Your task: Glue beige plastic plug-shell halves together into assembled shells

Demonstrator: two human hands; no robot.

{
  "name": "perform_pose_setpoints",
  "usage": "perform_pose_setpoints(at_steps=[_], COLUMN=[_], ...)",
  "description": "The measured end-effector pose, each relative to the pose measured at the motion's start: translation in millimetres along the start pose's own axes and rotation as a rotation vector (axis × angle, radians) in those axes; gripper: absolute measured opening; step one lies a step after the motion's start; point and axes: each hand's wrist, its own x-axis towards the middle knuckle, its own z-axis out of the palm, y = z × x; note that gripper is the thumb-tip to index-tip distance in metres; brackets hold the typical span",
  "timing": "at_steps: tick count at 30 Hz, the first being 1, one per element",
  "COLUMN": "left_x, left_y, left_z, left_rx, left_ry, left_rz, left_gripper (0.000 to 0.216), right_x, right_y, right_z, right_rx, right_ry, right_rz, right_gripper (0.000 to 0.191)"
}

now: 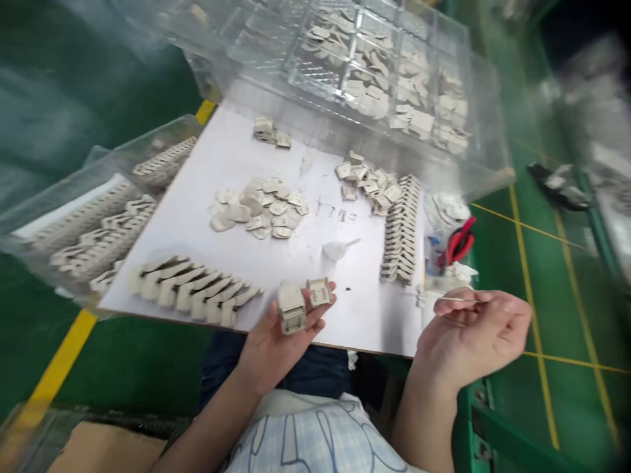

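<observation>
In my left hand [273,358], near the table's front edge, I hold two beige plastic parts. The larger plastic part [291,307] sits between thumb and fingers, with an open frame at its lower end. A smaller bracket-like plastic part [319,292] rests at the fingertips. My right hand [473,338] is closed in a pinch on a thin white stick [458,300], off the table's right edge; the stick's tip is hard to make out. A small white squeeze bottle [338,249] with a thin nozzle lies on the white tabletop [355,322] beyond my left hand.
Rows of beige parts stand at the left [187,289] and right [401,230], with loose piles [261,207] between. A clear compartment tray [345,108] overhangs the back. Another clear tray [73,184] is at left. Red-handled pliers [457,243] lie at right.
</observation>
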Motion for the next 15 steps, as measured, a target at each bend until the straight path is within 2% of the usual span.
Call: perform_pose_setpoints(at_steps=[3, 6, 10, 15], left_x=[-0.7, 0.5, 1.3, 0.0], left_y=[1.1, 1.8, 1.1, -0.9], left_z=[-6.6, -15.8, -21.0, -11.0], left_rx=[0.017, 0.023, 0.019, 0.078], left_ry=[0.014, 0.043, 0.060, 0.056], left_rz=[-0.003, -0.024, -0.019, -0.008], left_gripper=[0.033, 0.032, 0.030, 0.034], right_x=[39.4, 62.2, 72.2, 69.6], right_y=[15.3, 28.2, 38.8, 35.6], right_z=[-30.0, -52.0, -62.6, -62.7], right_rx=[-0.229, -0.363, -0.478, -0.595], right_ry=[0.231, 0.335, 0.364, 0.273], right_rz=[-0.216, -0.290, -0.282, -0.263], right_gripper=[0.026, 0.026, 0.027, 0.024])
